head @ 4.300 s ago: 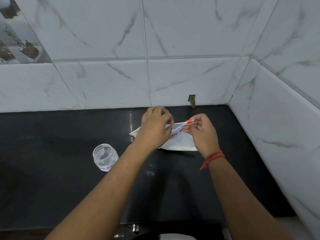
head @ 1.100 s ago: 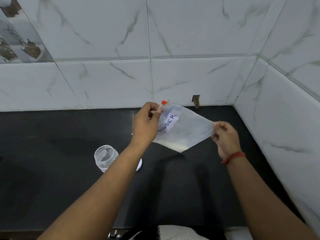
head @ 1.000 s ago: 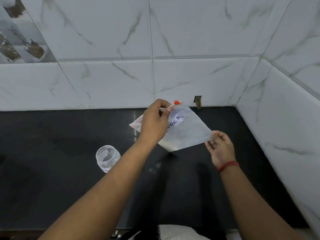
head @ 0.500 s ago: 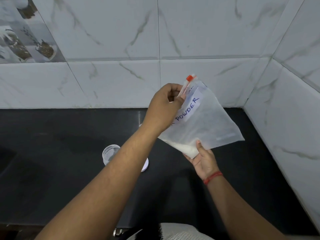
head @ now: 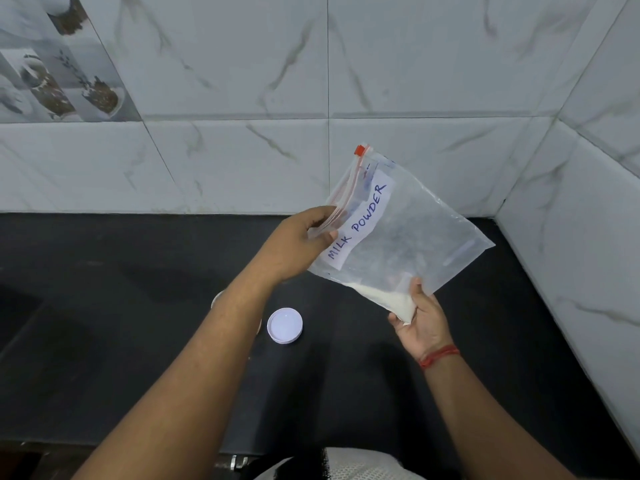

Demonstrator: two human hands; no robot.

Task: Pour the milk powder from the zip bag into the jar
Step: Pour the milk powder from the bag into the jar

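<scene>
A clear zip bag with a "MILK POWDER" label and an orange slider is held in the air over the black counter. My left hand pinches its zip edge at the upper left. My right hand cups the bag's lowest corner from below, where the white powder has gathered. The jar stands on the counter under my left forearm, which hides all but a sliver of its rim. Its white lid lies flat on the counter just to the right of my forearm.
The black counter meets marble-tiled walls at the back and on the right, forming a corner behind the bag. The counter's front edge runs along the bottom of the view.
The bag has been lifted off the counter and tilted so the powder slid into one corner. My right hand moved from the bag's side edge to under that corner. My left forearm now covers the jar.
</scene>
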